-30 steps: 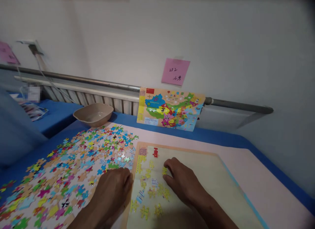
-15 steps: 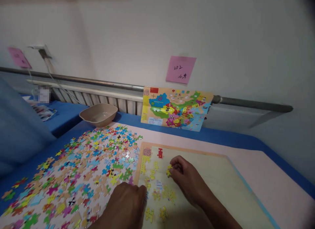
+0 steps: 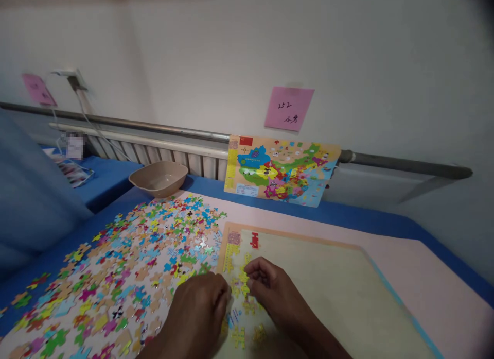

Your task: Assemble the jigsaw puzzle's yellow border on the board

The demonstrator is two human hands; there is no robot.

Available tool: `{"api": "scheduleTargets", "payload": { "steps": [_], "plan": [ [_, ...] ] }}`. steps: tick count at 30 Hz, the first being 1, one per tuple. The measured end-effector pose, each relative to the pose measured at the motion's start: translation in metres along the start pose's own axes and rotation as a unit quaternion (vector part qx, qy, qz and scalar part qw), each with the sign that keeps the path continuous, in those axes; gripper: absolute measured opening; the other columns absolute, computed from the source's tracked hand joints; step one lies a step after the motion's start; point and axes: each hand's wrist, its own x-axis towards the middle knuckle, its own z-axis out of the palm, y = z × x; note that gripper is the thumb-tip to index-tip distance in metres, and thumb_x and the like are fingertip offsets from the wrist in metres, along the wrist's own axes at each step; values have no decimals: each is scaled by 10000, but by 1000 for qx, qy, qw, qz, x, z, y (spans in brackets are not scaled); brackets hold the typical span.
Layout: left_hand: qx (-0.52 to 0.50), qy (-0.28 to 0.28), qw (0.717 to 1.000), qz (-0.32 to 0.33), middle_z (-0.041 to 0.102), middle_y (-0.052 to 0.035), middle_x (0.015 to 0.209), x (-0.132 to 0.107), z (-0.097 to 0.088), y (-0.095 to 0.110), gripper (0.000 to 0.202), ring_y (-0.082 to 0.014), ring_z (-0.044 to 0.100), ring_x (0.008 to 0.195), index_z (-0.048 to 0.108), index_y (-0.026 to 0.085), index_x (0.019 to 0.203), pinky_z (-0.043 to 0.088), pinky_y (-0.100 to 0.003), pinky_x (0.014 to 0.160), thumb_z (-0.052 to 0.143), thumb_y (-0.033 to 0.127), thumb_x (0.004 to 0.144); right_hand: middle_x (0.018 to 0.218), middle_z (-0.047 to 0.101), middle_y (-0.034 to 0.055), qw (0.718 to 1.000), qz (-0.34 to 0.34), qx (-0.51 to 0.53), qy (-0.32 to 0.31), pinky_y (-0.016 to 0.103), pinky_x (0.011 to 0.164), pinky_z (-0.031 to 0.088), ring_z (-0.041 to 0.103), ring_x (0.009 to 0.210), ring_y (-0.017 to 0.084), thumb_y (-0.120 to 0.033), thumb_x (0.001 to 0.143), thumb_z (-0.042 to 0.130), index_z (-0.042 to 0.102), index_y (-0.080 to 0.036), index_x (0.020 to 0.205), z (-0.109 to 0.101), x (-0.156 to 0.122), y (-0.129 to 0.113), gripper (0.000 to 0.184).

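Right hand: over the left part of the puzzle board, fingers curled, thumb and forefinger nearly together on a yellow piece. The piece sits at the fingertips, just beside other yellow pieces spread down the board's left side; whether it touches the board cannot be told.

Left hand: loosely closed, back upward, at the board's left border, near the right hand but apart from it. Fingertips hidden; cannot tell whether it has hold of anything. A white-and-blue lettered piece lies just beside it.

Board: pale surface, orange border at left and top, blue strip along the right edge. A red piece lies near the upper left corner, apart from the right hand.

Surroundings: many loose puzzle pieces, mixed colours, scattered left of the board on a pink sheet over a blue table. Beige basin behind them. Coloured map propped upright at the back, below a pink note on the wall
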Motion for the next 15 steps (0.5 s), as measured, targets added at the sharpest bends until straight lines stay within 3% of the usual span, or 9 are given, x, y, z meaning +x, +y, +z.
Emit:
{"api": "scheduleTargets", "payload": {
  "steps": [3,7,10,15],
  "plan": [
    [-140,58,988,-4,713,-14,843,3,4,-6,197,-198,655,806,685,237,834,412,-322,727,537,185,953,770,546,-34,1000,-6,15,2,290,699,444,530,741,165,-315,779,635,634,-227,879,2,0,-2,133],
    [-244,49,968,4,693,4,778,4,13,-6,176,-183,633,769,685,228,766,416,-298,715,568,187,891,817,578,-28,998,-1,65,18,288,687,441,543,735,158,-339,773,676,680,-218,1016,5,0,-2,271],
    [-283,28,959,2,689,10,760,2,18,-1,158,-174,624,749,697,218,752,413,-282,702,576,178,844,805,585,-31,995,3,95,12,280,658,428,538,693,144,-345,763,691,709,-209,1068,9,-2,-2,335],
    [-297,14,954,-22,623,15,683,2,21,2,167,-157,552,674,631,202,690,343,-279,621,556,245,833,720,599,-43,991,18,135,-1,275,619,432,563,622,134,-353,752,729,687,-201,958,18,-5,-3,260]
  ]
}}
